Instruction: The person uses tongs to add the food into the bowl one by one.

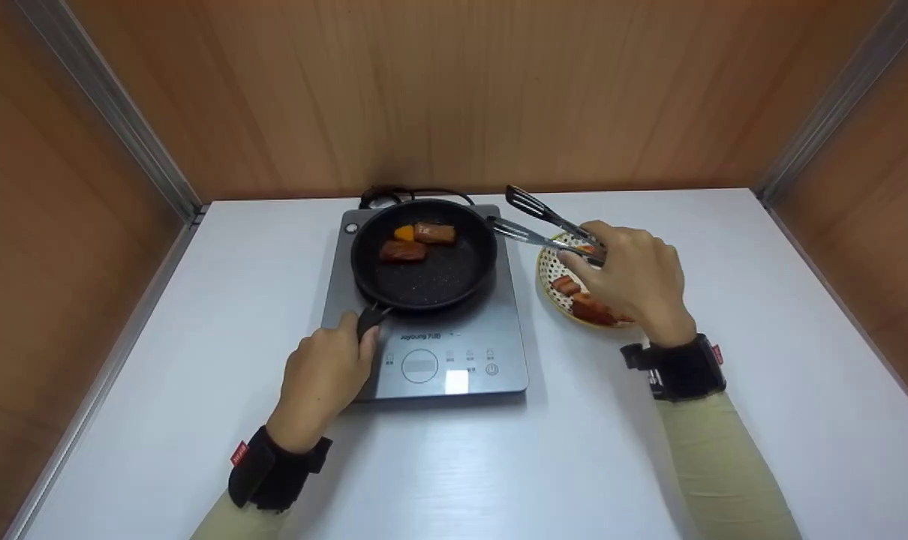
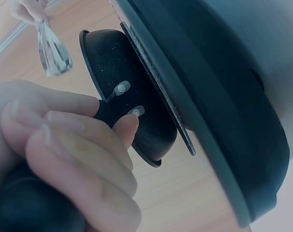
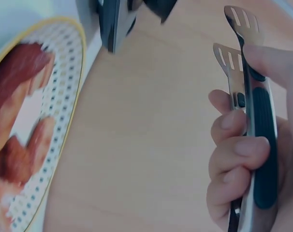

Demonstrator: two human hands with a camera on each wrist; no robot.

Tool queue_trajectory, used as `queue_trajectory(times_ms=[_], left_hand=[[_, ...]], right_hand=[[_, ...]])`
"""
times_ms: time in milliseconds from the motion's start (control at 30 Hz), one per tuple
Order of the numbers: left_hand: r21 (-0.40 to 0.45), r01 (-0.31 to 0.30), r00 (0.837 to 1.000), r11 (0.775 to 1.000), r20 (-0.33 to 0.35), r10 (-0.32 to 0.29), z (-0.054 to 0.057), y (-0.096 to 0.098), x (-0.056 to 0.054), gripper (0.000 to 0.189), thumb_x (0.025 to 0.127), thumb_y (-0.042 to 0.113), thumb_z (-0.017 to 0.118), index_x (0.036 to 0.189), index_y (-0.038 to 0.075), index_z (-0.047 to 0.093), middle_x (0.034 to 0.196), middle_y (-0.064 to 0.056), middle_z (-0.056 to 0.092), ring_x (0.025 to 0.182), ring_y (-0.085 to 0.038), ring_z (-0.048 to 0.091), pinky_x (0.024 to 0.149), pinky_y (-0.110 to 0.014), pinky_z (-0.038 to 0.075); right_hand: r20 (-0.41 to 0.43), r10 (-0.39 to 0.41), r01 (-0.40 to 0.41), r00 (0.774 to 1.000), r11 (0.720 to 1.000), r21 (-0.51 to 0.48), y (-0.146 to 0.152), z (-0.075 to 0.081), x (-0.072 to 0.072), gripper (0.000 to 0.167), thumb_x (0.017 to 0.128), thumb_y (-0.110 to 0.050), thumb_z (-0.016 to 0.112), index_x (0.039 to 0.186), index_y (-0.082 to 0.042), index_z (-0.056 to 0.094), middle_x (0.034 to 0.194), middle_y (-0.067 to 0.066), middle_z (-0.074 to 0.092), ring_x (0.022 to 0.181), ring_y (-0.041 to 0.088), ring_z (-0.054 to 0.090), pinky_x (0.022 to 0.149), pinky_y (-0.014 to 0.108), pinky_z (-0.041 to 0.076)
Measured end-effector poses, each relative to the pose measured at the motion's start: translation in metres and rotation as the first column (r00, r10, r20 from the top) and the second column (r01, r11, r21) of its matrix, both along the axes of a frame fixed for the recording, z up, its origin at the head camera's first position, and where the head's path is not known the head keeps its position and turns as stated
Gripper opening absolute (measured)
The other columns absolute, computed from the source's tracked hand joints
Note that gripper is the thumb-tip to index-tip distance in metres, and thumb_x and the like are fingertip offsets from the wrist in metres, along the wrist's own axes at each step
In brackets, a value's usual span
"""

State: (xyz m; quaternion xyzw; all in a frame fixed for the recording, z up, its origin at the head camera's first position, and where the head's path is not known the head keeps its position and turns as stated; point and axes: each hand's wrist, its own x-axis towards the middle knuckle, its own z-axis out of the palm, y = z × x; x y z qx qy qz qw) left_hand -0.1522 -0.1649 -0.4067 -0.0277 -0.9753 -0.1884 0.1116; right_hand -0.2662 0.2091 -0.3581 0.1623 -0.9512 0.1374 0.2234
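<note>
My left hand grips the black handle of a frying pan, which sits on an induction cooktop. Two brown pieces of meat and a small orange piece lie in the pan's left half. Held in my right hand is a pair of metal tongs, its slotted tips spread apart with nothing between them. The tips point left, one near the pan's right rim. Under that hand, partly hidden, stands a yellow-rimmed dotted plate with reddish meat pieces.
A black cable runs behind the cooktop along the back of the white table. Wooden panels rise at the back and both sides. Metal posts stand at the corners.
</note>
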Motion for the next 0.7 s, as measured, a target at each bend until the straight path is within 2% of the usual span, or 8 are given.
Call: queue_trajectory(times_ms=[200, 367, 467, 567, 700], left_hand=[[-0.003, 0.003, 1.000, 1.000, 0.007, -0.003, 0.001, -0.001, 0.001, 0.030, 0.107, 0.025, 0.063, 0.097, -0.003, 0.062, 0.063, -0.013, 0.056, 0.052, -0.024, 0.052, 0.043, -0.035, 0.037], [-0.003, 0.000, 1.000, 1.000, 0.014, 0.000, 0.001, -0.002, 0.001, 0.030, 0.107, 0.026, 0.063, 0.096, -0.002, 0.060, 0.062, -0.011, 0.054, 0.053, -0.024, 0.051, 0.043, -0.035, 0.036], [-0.004, 0.006, 1.000, 1.000, 0.004, -0.006, 0.001, -0.002, 0.001, 0.030, 0.107, 0.026, 0.063, 0.095, -0.002, 0.060, 0.062, -0.012, 0.054, 0.052, -0.025, 0.052, 0.043, -0.036, 0.037], [-0.004, 0.007, 1.000, 1.000, -0.001, -0.007, 0.001, -0.001, 0.001, 0.030, 0.107, 0.026, 0.064, 0.095, -0.002, 0.060, 0.062, -0.013, 0.055, 0.052, -0.026, 0.053, 0.043, -0.037, 0.038], [-0.003, 0.005, 1.000, 1.000, 0.008, -0.005, 0.000, -0.001, 0.001, 0.031, 0.107, 0.026, 0.064, 0.096, -0.003, 0.061, 0.063, -0.013, 0.057, 0.053, -0.026, 0.054, 0.043, -0.037, 0.038]], right_hand=[[0.130, -0.064, 0.070, 0.989, 0.997, -0.040, 0.024, -0.001, 0.005, 0.059, 0.098, -0.064, 0.065, 0.132, -0.016, 0.072, 0.077, 0.007, 0.068, 0.067, 0.028, 0.057, 0.054, 0.039, 0.037], [0.237, -0.071, 0.079, 0.969, 0.997, -0.024, 0.037, 0.001, 0.006, 0.067, 0.099, -0.067, 0.062, 0.140, -0.014, 0.067, 0.084, 0.010, 0.071, 0.073, 0.031, 0.059, 0.058, 0.042, 0.042], [0.270, -0.061, 0.063, 0.961, 0.998, 0.002, 0.044, 0.002, 0.008, 0.062, 0.102, -0.062, 0.061, 0.135, -0.011, 0.069, 0.091, 0.013, 0.071, 0.079, 0.033, 0.061, 0.062, 0.046, 0.046], [0.291, -0.043, 0.041, 0.956, 0.999, 0.013, 0.048, 0.002, 0.008, 0.056, 0.103, -0.058, 0.061, 0.127, -0.009, 0.071, 0.089, 0.013, 0.070, 0.079, 0.033, 0.061, 0.063, 0.048, 0.045], [0.331, -0.041, 0.033, 0.943, 0.999, 0.030, 0.051, -0.001, 0.009, 0.057, 0.103, -0.057, 0.063, 0.129, -0.007, 0.070, 0.092, 0.014, 0.070, 0.079, 0.034, 0.061, 0.064, 0.048, 0.044]])
